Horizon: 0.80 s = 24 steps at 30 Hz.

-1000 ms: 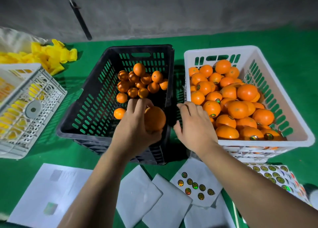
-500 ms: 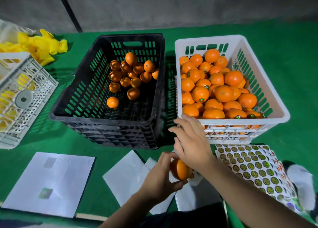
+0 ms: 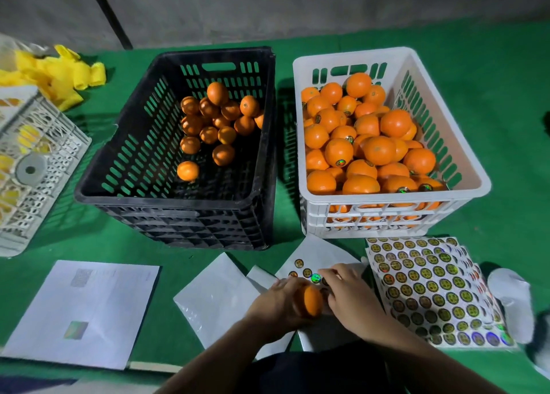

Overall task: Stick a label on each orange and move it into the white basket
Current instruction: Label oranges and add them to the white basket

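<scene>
Two hands meet low over the table. My left hand [image 3: 276, 303] curls round one orange [image 3: 309, 301], and my right hand [image 3: 351, 297] bends its fingers down onto the label sheet [image 3: 309, 262], near the white basket [image 3: 387, 212].

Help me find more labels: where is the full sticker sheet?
In the head view, the full sticker sheet lies on the green table, low on the right, just in front of the white basket and beside the right hand.
</scene>
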Available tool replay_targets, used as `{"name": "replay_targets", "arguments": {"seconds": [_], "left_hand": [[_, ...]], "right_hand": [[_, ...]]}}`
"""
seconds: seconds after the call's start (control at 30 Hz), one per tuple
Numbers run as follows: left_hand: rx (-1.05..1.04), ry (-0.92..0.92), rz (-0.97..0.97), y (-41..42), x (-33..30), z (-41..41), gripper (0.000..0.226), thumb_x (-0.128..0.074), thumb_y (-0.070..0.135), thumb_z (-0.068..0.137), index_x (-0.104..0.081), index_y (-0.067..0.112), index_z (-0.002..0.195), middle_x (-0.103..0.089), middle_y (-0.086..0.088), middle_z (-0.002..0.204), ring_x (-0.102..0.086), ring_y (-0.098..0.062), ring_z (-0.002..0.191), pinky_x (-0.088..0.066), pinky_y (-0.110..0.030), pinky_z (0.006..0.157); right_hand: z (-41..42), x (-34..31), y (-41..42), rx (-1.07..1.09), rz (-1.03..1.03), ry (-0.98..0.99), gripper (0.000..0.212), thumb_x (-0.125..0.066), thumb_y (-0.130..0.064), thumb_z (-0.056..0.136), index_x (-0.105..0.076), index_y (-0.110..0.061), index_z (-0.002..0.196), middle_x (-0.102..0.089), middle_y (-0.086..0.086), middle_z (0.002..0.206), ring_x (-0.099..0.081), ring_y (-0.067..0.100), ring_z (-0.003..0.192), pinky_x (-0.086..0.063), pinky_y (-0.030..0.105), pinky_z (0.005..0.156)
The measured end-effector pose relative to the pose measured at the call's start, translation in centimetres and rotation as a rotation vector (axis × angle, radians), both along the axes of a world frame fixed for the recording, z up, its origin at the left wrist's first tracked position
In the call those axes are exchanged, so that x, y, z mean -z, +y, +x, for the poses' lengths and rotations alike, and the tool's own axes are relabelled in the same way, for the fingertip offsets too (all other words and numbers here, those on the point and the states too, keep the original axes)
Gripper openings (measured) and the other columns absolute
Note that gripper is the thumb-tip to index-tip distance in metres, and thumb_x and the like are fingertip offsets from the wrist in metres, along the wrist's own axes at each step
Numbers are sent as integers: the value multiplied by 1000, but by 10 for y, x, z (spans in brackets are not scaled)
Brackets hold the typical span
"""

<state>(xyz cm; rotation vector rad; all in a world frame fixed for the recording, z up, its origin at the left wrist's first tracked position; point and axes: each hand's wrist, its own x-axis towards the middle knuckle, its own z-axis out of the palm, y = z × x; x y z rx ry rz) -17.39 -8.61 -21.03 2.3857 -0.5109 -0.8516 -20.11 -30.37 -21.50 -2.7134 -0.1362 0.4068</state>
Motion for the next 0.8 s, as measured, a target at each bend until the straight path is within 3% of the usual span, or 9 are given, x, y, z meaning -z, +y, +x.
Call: {"name": "replay_targets", "arguments": {"seconds": [0.1, 0.2, 0.4, 0.57, 0.8], "left_hand": [[-14, 8, 12, 1, 1, 1, 79, -81, 65, 75, -36, 52, 139, -52, 8, 139, -54, -17, 125, -51, -41, 104], [-17, 11, 17, 2, 3, 1, 80, -80, 66, 74, -35, 53, 138, -52, 6, 137, -54, -18, 124, -51, -41, 104], [-35, 40, 24, 2, 9, 2, 82, -79, 69, 71, -33, 56, 138, -54, 8, 133, -54, -19, 122, -51, -43, 103], [-38, 70, 32, 4, 14, 2, 84, -79, 72, 68, -31, 60, 136, -56, 10, 130, -55, -17, 117, -51, -38, 98], [-68, 98, 39, 2, 17, 3, 86, -76, 79, 62, -33, 58, 134, -53, 14, 118, -54, -12, 105, -50, -34, 90]], "right_hand": [[10, -4, 9, -28, -117, 24, 64, -59, -20, 96, -34, -35, 154, -42, -2, 145, -41, 24, 132, -46, 36, 105], [16, -2, 14, -54, -179, 40, 63, -62, -22, 97, -36, -34, 153, -40, 1, 147, -39, 27, 135, -44, 39, 107], [24, 3, 16, -57, -164, 45, 46, -61, -19, 95, -47, -32, 137, -42, 0, 138, -41, 24, 126, -43, 35, 102], [26, 6, 15, -61, -154, 38, 61, -67, -20, 93, -43, -32, 148, -41, -1, 144, -40, 25, 132, -44, 36, 105], [23, 7, 10, -89, -160, 3, 46, -56, -20, 98, -51, -32, 143, -44, -5, 140, -42, 22, 129, -44, 34, 103]]}}
